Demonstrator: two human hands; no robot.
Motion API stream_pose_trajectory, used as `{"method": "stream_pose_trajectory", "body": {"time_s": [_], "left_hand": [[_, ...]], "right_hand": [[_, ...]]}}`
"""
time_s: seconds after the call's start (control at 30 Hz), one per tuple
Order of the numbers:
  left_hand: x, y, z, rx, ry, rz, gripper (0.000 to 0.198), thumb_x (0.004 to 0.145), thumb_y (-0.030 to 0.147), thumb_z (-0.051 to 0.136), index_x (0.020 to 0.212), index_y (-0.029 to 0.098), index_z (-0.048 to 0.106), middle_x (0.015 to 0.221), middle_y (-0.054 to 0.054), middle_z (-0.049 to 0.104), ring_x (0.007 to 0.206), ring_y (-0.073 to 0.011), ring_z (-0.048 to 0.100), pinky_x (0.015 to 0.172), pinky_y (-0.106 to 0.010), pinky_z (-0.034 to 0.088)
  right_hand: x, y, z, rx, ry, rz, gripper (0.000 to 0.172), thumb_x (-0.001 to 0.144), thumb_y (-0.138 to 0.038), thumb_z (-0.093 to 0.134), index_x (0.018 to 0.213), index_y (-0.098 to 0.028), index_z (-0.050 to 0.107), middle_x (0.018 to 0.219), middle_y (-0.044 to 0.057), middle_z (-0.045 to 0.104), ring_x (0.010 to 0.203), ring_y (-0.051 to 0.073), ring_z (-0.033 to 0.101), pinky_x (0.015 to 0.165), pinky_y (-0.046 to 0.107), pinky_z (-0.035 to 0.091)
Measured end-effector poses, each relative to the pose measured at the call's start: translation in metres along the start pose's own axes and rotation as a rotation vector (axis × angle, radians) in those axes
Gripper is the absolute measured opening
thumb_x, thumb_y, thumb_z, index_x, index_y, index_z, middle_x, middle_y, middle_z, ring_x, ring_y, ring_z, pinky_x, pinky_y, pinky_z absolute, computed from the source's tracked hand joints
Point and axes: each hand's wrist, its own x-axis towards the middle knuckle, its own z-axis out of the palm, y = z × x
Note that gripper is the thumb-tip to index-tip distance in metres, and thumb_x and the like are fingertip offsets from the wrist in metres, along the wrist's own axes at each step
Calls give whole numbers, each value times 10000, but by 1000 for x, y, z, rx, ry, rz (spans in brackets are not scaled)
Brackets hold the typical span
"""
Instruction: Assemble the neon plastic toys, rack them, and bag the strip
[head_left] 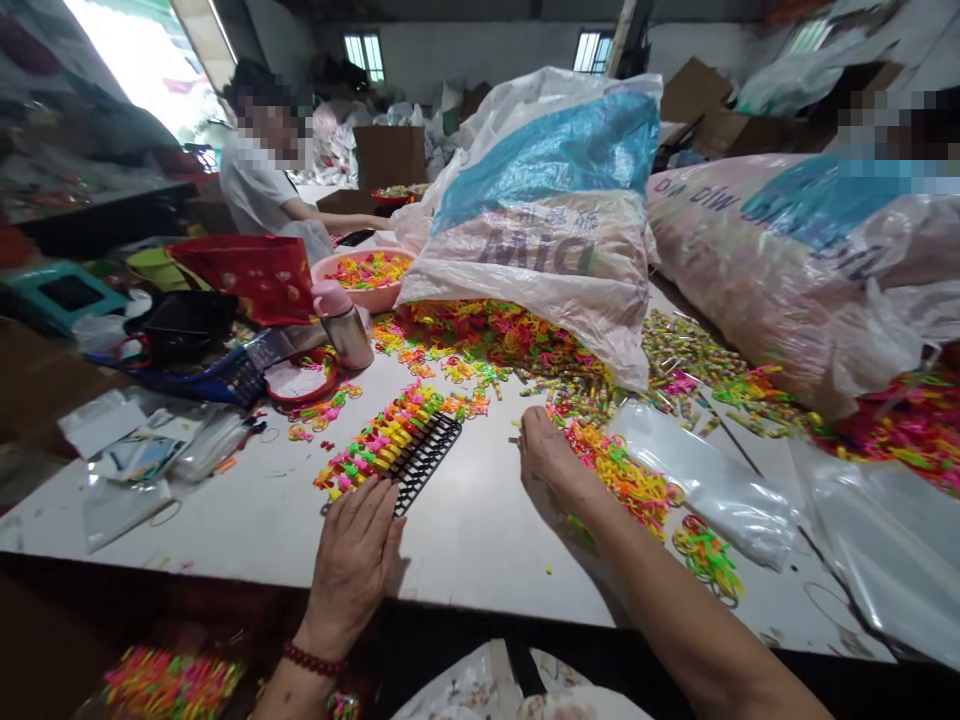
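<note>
A black slotted plastic rack (429,452) lies aslant on the white table, its left side lined with rows of small bright plastic pieces (382,432) in yellow, pink, green and red. My left hand (358,545) rests on the rack's near end, fingers stretched out and lying over the pieces there. To the right of the rack, my right hand (546,452) is just above the table with its fingers curled together. A tiny yellowish bit shows at its fingertips, too small to name. Beside that hand lies a heap of looped colourful plastic pieces (626,475).
A big white-and-blue sack (555,210) spills pieces behind the rack. Small patterned sticks (697,370) lie right of it. Clear plastic bags (705,485) are at the right. A pink bottle (345,325) and blue basket (202,370) stand left. A person (259,190) sits across the table.
</note>
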Motion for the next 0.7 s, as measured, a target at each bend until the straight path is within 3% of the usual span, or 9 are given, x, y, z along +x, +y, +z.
{"method": "stream_pose_trajectory", "body": {"time_s": [0.2, 0.37, 0.47, 0.57, 0.7], "left_hand": [[-1, -15, -9, 30, -29, -20, 376, 889, 180, 572, 1265, 171, 560, 1202, -106, 669, 1176, -269, 568, 1031, -483, 415], [1, -16, -9, 19, -44, -9, 348, 891, 186, 569, 1238, 178, 573, 1199, -94, 671, 1183, -265, 563, 1053, -493, 393], [2, -14, -10, 30, -54, -23, 335, 891, 190, 574, 1225, 167, 578, 1197, -99, 669, 1180, -263, 562, 1063, -500, 379], [2, -13, -12, 21, -56, -22, 335, 887, 182, 582, 1221, 155, 579, 1196, -105, 668, 1189, -263, 555, 1079, -510, 361], [1, -14, -13, -14, -56, 3, 366, 880, 158, 588, 1245, 163, 567, 1197, -99, 670, 1202, -258, 548, 1111, -525, 327]], "right_hand": [[55, -37, 15, 106, -7, 88, 343, 937, -195, 374, 1240, -126, 522, 1154, 134, 563, 997, 204, 536, 841, 276, 410], [101, -56, 21, 40, -73, 49, 319, 947, -351, 456, 1163, -202, 637, 1161, 106, 584, 1064, 217, 527, 871, 290, 381], [122, -59, 23, -32, -154, 48, 253, 887, -339, 552, 1021, -202, 716, 1054, 100, 630, 995, 238, 544, 843, 334, 367], [126, -56, 22, -114, -195, 31, 166, 818, -240, 602, 870, -180, 748, 1011, 110, 646, 993, 259, 529, 870, 383, 327], [104, -46, 12, -180, -195, -85, 144, 789, -203, 619, 848, -159, 743, 1034, 142, 659, 1051, 288, 493, 880, 393, 299]]}}
